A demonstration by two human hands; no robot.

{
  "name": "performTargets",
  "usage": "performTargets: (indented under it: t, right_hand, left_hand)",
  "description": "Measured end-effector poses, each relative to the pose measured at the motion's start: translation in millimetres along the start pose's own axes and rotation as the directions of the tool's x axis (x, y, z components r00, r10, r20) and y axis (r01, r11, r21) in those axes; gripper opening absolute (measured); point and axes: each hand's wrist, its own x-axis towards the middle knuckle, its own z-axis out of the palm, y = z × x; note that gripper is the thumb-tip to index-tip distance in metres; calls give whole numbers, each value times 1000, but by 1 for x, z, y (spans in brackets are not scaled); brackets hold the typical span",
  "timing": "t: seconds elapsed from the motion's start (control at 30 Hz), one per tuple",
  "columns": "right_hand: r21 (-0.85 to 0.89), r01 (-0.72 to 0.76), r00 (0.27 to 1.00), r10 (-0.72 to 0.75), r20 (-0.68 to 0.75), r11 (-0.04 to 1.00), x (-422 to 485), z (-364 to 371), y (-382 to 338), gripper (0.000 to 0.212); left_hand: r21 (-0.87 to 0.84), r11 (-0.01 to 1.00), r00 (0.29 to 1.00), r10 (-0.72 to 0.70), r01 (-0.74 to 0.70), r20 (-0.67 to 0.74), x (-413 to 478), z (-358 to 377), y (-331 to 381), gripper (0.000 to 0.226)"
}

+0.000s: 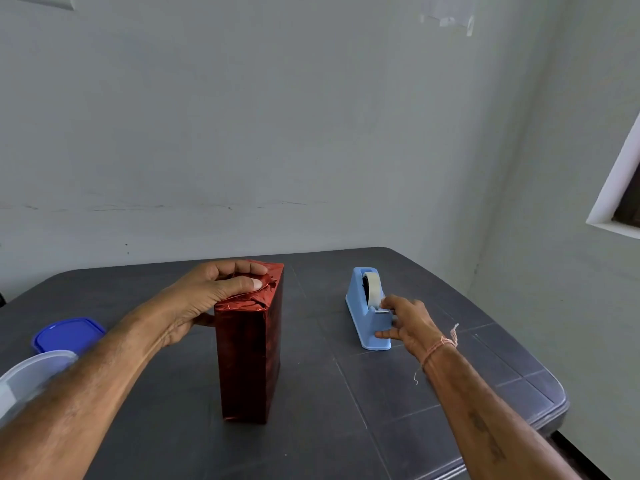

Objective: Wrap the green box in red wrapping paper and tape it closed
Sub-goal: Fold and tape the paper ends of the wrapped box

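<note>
Red-wrapped box (249, 355) upright mid-table (346, 427), left hand (207, 292) gripping its folded top flaps, right hand (408, 320) loose-fingered touching tape dispenser (362, 306); likely light, stiff, slippery paper, so hold the top edges.

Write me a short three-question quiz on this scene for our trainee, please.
1. True or false: the box stands upright on the table, with no green showing through the paper.
2. The right hand reaches for: A the box, B the dispenser, C the table's edge.
3. Fill in: the left hand holds down the folded paper on the box's ___ end.

Key: 1 true; 2 B; 3 top.
</note>
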Motion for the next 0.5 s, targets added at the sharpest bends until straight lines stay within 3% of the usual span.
performTargets:
  t: [0.07,0.2,0.5]
  right_hand:
    - [37,-4,1000,4,-6,999,0,0,4,17]
    - [98,-11,1000,12,-5,995,4,-2,12,31]
    - [147,7,1000,-6,-7,989,-4,-1,16,31]
  left_hand:
    - [-3,1000,1000,2,-2,11,-1,0,1,46]
    - [15,1000,999,27,-28,34,1,-2,-2,92]
    - [1,999,998,45,-45,34,-1,1,0,98]
